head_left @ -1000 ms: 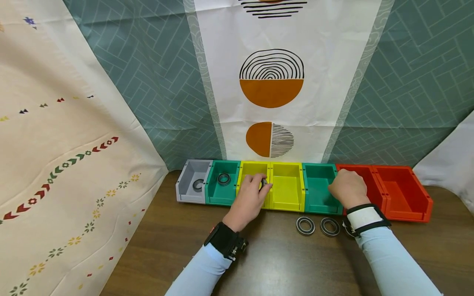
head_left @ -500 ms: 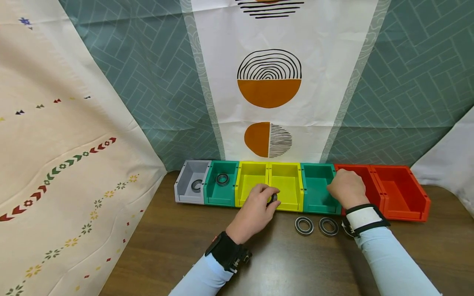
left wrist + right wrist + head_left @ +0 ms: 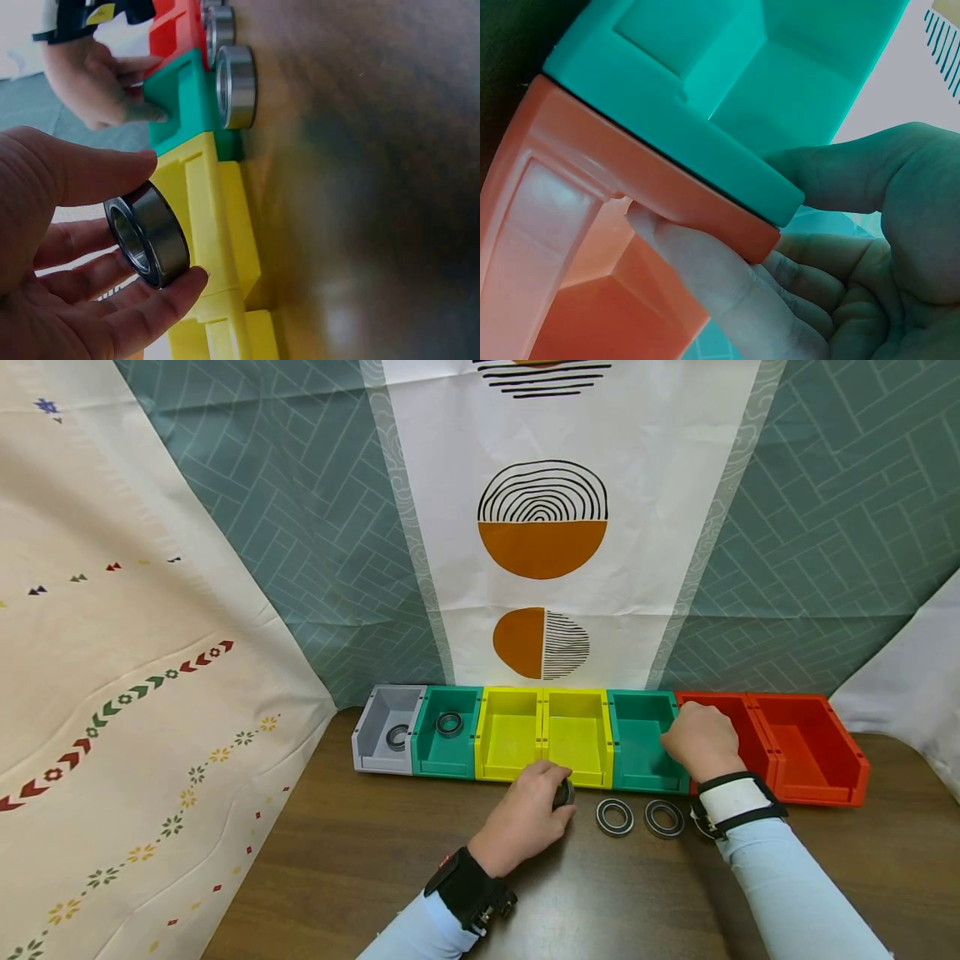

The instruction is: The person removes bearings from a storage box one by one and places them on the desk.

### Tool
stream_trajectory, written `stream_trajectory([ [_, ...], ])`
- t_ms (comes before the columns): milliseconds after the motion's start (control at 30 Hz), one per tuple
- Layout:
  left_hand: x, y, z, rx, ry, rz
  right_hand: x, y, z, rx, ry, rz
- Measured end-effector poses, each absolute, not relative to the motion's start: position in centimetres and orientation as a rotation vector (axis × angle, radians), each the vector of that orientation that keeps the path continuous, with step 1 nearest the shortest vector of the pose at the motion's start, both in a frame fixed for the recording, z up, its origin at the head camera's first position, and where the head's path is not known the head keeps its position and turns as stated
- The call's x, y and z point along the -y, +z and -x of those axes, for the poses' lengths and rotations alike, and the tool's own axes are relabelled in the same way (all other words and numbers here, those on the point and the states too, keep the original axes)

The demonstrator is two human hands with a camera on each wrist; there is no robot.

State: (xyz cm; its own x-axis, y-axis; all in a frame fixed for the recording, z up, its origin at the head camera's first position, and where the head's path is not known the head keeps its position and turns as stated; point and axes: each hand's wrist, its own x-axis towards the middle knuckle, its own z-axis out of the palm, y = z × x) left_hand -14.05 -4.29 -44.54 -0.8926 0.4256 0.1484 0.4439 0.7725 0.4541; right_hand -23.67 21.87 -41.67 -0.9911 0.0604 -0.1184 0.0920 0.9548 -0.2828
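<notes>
My left hand [image 3: 525, 817] pinches a ball bearing [image 3: 166, 229] between thumb and fingers, close over the table in front of the yellow bins [image 3: 510, 739]. In the left wrist view the bearing's steel outer face and its bore show. My right hand [image 3: 703, 743] grips the adjoining walls of the right green bin [image 3: 648, 767] and a red bin [image 3: 630, 165]; its thumb lies on the green side and a finger reaches inside the red one. Two bearings, a nearer one [image 3: 602, 818] and another [image 3: 650, 820], lie flat on the table by the right wrist, which partly covers a third.
The bins stand in one row along a fabric backdrop [image 3: 337, 568]. One bearing [image 3: 449, 734] lies in the left green bin [image 3: 442, 765], another [image 3: 389, 739] in the grey bin [image 3: 382, 760]. Brown wooden table [image 3: 337, 860] extends in front.
My left hand has drawn back from over the left yellow bin, carrying the bearing right and toward me, to just in front of the bins. The right hand keeps its grip in place.
</notes>
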Motion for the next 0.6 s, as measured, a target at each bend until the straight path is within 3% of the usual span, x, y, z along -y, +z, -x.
stream_trajectory([
  [600, 3.3, -46.4, 14.1, 3.028, -0.675, 0.686, -21.9, -41.7, 23.8, -2.979, -0.42, -0.153],
])
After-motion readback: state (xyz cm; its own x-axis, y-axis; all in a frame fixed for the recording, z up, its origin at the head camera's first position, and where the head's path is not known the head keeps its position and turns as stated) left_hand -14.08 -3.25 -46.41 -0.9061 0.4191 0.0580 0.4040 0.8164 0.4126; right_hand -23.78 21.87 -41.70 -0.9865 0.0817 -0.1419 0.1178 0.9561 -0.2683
